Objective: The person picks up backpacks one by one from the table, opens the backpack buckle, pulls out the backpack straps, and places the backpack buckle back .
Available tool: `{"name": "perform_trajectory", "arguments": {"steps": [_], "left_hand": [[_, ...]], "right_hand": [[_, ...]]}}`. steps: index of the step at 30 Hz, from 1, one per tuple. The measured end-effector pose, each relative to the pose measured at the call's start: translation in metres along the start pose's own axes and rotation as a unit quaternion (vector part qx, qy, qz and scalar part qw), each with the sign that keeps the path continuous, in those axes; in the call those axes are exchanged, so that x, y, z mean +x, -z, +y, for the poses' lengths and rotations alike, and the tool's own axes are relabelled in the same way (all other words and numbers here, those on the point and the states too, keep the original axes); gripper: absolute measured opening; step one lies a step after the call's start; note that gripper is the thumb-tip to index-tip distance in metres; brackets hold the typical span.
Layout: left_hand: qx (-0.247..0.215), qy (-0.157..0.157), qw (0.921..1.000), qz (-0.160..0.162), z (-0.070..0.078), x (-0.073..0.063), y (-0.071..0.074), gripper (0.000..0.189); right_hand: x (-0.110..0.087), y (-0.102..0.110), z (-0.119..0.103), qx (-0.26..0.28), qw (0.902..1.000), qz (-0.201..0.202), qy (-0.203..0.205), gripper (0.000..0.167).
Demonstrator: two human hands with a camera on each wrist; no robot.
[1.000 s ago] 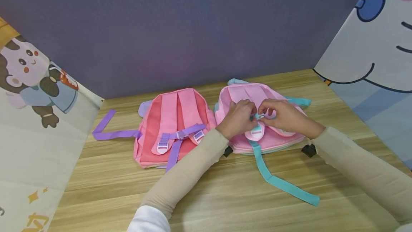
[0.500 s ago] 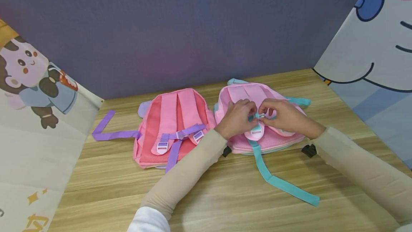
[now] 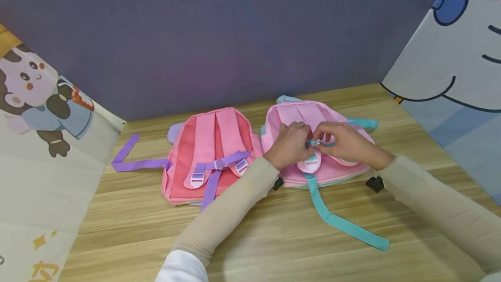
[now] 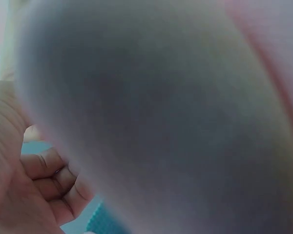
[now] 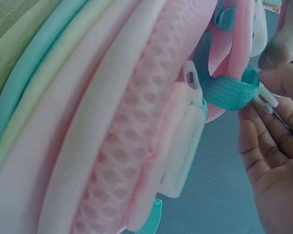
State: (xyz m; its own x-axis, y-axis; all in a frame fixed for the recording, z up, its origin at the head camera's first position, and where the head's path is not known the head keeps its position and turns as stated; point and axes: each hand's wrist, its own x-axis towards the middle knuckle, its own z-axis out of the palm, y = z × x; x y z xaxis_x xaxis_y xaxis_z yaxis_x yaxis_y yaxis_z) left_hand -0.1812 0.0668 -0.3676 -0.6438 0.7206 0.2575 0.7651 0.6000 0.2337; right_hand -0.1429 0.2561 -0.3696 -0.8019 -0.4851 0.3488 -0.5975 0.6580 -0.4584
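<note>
I'm watching the left hand (image 3: pixel 289 143) and right hand (image 3: pixel 344 142) pinch the white buckle (image 3: pixel 317 142), barely shifted, light-pink backpack (image 3: pixel 330 172) unmoved, wall (image 3: pixel 235 42) behind, table (image 3: pixel 274 238) spreading wide in front.

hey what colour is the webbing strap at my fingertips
The webbing strap is teal; the right wrist view shows it best.

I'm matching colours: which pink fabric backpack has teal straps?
The pale-pink fabric backpack on the right; the coral-pink fabric backpack has purple straps.
</note>
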Motion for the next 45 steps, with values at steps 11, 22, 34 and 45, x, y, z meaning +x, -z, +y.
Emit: {"name": "perform_trajectory", "arguments": {"steps": [11,22,34,45], "left_hand": [[0.022,0.003,0.9997,0.000,0.0008,0.0007,-0.0009,0.021],[0.047,-0.010,0.9987,0.019,0.0028,-0.0011,-0.0023,0.013],[0.008,0.005,0.9993,0.037,0.0002,-0.0015,-0.0048,0.015],[-0.031,0.016,0.9985,0.043,-0.0008,-0.0024,-0.0039,0.020]], "right_hand": [[0.0012,0.0002,0.0005,-0.006,1.0000,0.002,-0.005,0.027],[0.0026,0.0012,0.0011,-0.004,0.9997,0.004,-0.023,0.025],[0.0014,-0.0016,0.0005,0.007,0.9998,0.006,-0.019,0.026],[-0.0002,-0.0026,0.0033,0.007,1.0000,0.005,-0.003,0.024]]}}
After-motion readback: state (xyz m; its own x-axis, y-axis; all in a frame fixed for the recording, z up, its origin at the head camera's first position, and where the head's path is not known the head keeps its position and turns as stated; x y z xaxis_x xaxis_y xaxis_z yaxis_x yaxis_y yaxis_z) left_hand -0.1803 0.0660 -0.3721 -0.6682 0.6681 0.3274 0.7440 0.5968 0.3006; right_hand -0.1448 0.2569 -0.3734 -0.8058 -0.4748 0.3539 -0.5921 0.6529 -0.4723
